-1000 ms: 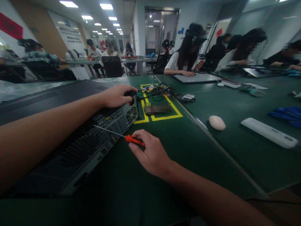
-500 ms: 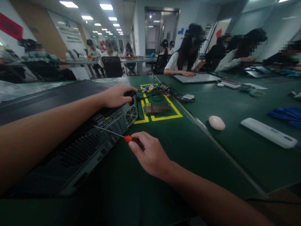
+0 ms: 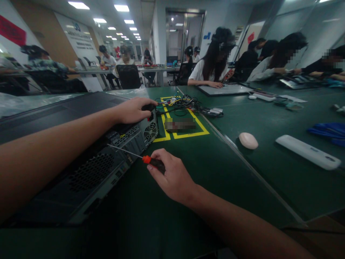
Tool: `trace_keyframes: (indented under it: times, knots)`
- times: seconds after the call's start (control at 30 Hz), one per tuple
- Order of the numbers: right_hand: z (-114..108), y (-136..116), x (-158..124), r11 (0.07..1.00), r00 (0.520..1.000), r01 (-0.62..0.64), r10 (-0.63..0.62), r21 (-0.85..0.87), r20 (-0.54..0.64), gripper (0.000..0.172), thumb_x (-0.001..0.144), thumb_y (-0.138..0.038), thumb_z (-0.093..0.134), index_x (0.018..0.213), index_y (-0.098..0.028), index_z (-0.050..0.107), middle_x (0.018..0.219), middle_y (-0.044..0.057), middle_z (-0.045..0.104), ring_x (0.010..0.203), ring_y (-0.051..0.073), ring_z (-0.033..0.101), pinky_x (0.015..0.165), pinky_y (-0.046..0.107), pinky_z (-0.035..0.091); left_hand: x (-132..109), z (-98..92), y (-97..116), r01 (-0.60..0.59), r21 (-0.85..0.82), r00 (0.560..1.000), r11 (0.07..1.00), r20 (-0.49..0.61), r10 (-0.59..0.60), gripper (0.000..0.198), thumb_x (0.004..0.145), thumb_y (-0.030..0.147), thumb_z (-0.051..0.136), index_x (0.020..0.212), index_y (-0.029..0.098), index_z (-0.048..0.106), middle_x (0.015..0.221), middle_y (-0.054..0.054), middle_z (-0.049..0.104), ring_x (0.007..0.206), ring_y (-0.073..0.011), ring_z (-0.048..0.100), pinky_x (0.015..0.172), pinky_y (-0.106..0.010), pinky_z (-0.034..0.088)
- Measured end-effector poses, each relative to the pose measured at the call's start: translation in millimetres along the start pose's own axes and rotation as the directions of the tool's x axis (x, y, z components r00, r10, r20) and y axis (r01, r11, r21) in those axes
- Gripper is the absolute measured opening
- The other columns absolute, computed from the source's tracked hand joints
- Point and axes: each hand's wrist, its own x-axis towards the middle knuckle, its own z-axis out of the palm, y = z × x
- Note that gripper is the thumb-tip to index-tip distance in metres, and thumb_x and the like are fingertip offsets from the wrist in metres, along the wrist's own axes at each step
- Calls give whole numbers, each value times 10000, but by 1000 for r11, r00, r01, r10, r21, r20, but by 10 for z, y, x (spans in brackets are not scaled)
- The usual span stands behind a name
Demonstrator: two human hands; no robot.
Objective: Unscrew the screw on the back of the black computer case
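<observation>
A black computer case (image 3: 61,108) lies on its side at the left, its grey rear panel facing me with a vent grille and a fan. My left hand (image 3: 134,110) grips the upper rear corner of the case, thumb and forefinger around a dark part there. In my right hand (image 3: 172,174) is a screwdriver (image 3: 146,159) with an orange and black handle, held between thumb and fingers. Its long thin shaft points left, and the tip meets the rear panel near its upper edge. Whether the tip sits in a screw is too small to tell.
Beyond the case, a tangle of cables (image 3: 185,103) and a blurred-out item (image 3: 180,125) lie by yellow tape marks on the green table (image 3: 229,187). To the right are a pale mouse (image 3: 248,140), a white bar-shaped device (image 3: 307,151) and a blue bundle (image 3: 330,132). Several people work beyond.
The fingers of my right hand have shifted slightly on the screwdriver handle, showing more of it. The left hand and the case have stayed put.
</observation>
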Motion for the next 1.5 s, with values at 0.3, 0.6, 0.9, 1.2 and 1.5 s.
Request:
trace_keyframes:
  times: [0.3, 0.6, 0.9, 1.2, 1.5]
  knots:
    - [-6, -12, 3, 1000, 1000, -1, 1, 20, 1, 76, 1034, -277, 623, 1099, -243, 602, 1043, 47, 736, 861, 204, 687, 814, 374, 549, 9, 10, -8, -1, -22, 1000, 1000, -12, 0, 722, 843, 424, 521, 1523, 217, 648, 1455, -112, 726, 1321, -346, 652, 1170, -469, 466]
    - [6, 6, -7, 1000, 1000, -6, 6, 10, 0, 91, 1040, -288, 631, 1118, -245, 615, 1076, 52, 750, 884, 206, 703, 808, 372, 547, 6, 15, -19, -8, -16, 1000, 1000, -11, 8, 717, 860, 432, 504, 1518, 187, 652, 1453, -133, 724, 1327, -336, 660, 1187, -456, 459]
    - [16, 19, -7, 1000, 1000, 6, -6, 11, -16, 94, 1038, -301, 637, 1111, -245, 619, 1053, 43, 744, 871, 202, 695, 806, 358, 531, 9, 16, -20, -3, 10, 1000, 1000, -11, 4, 707, 869, 440, 490, 1511, 190, 649, 1467, -127, 717, 1333, -325, 659, 1179, -442, 473]
    - [6, -10, 3, 1000, 1000, -5, 5, -18, -20, 121, 1017, -319, 639, 1107, -237, 638, 1038, 54, 738, 881, 210, 675, 849, 373, 526, 6, 13, -1, 2, 16, 1000, 1000, 0, -2, 729, 867, 448, 488, 1522, 167, 640, 1508, -145, 692, 1368, -341, 643, 1200, -457, 458]
    - [6, -4, -1, 1000, 1000, -6, 6, -29, -20, 171, 1037, -346, 620, 1146, -221, 660, 1088, 80, 755, 957, 231, 699, 872, 392, 522, 10, 19, -29, 4, 24, 1000, 1000, -4, -4, 728, 870, 453, 490, 1534, 189, 631, 1502, -128, 699, 1365, -322, 642, 1195, -436, 454]
